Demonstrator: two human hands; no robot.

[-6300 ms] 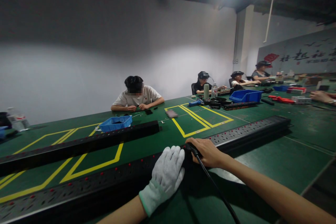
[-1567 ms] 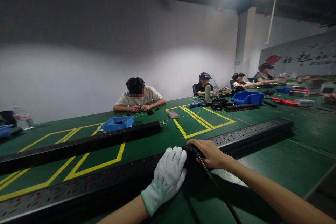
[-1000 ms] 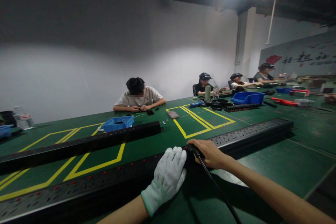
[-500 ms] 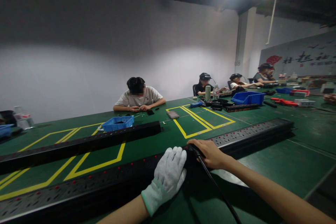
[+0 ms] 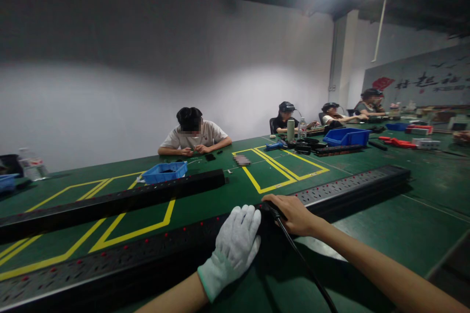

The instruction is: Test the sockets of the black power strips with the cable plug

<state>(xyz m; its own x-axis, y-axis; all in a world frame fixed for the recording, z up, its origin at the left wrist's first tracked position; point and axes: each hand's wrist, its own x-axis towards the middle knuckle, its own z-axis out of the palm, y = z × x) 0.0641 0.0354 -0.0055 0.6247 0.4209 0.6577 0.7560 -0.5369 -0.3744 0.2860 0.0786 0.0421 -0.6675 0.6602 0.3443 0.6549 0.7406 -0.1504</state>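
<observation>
A long black power strip (image 5: 165, 242) with many sockets and small red lights runs diagonally across the near table. My left hand (image 5: 237, 242), in a pale grey glove with a green cuff, lies with outstretched fingers over the middle of the strip. Just right of it, my bare right hand (image 5: 293, 212) is closed around a black plug (image 5: 273, 210) at the strip's top. From the plug a black cord (image 5: 303, 264) hangs toward the lower edge of the view. The plug's front end and the sockets beneath both hands are hidden.
A second power strip (image 5: 121, 200) lies beyond at the left, beside a light blue tray (image 5: 167, 172). Yellow tape marks the green table (image 5: 389, 234). A blue bin (image 5: 347, 137) and bottles stand farther right. Several people sit along the far side.
Both my hands, the plug and the strip look the same as before. Across the table, a seated person's hands have shifted slightly.
</observation>
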